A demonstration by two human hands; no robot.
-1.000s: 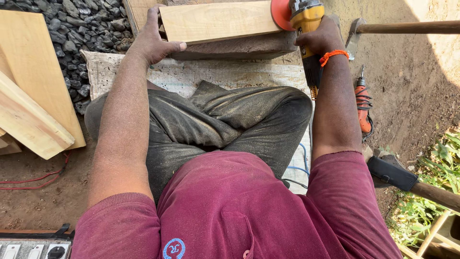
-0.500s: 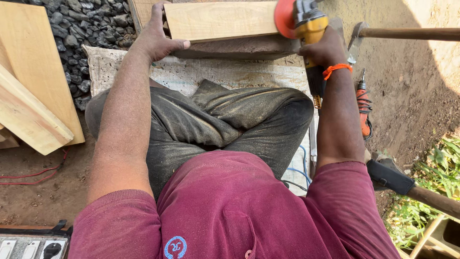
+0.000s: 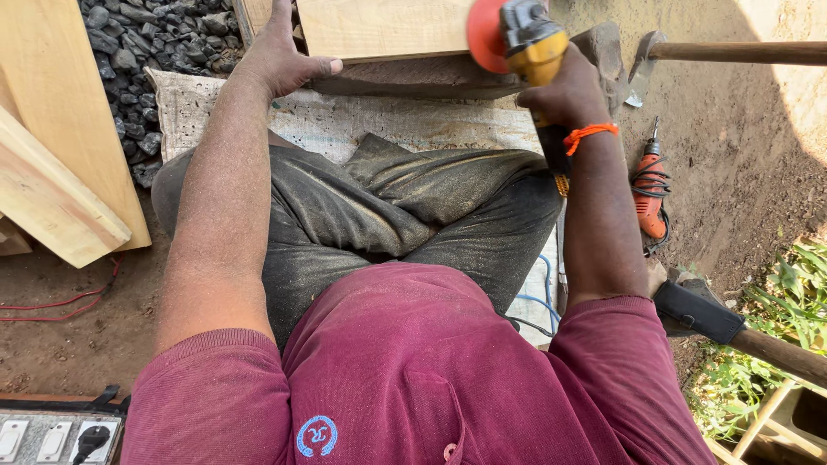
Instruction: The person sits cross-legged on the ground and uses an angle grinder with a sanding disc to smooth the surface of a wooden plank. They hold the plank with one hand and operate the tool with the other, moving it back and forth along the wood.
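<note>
I sit cross-legged on a sack on the ground. A pale wooden board [image 3: 388, 26] lies in front of my knees on a stone slab [image 3: 413, 77]. My left hand [image 3: 280, 56] presses flat on the board's left end, thumb spread along its near edge. My right hand [image 3: 568, 90], with an orange wrist band, grips a yellow angle grinder [image 3: 530, 43]. Its red sanding disc [image 3: 484, 34] stands against the board's right end.
Long planks [image 3: 60, 146] lean at the left beside a pile of dark gravel [image 3: 146, 52]. An orange drill [image 3: 648, 194] lies on the dirt at right, near a hammer [image 3: 715, 319] and a wooden tool handle [image 3: 741, 53]. A power strip [image 3: 52, 435] sits bottom left.
The grinder has shifted slightly left along the board's right end, and my right hand went with it. My left hand has stayed pressed on the board.
</note>
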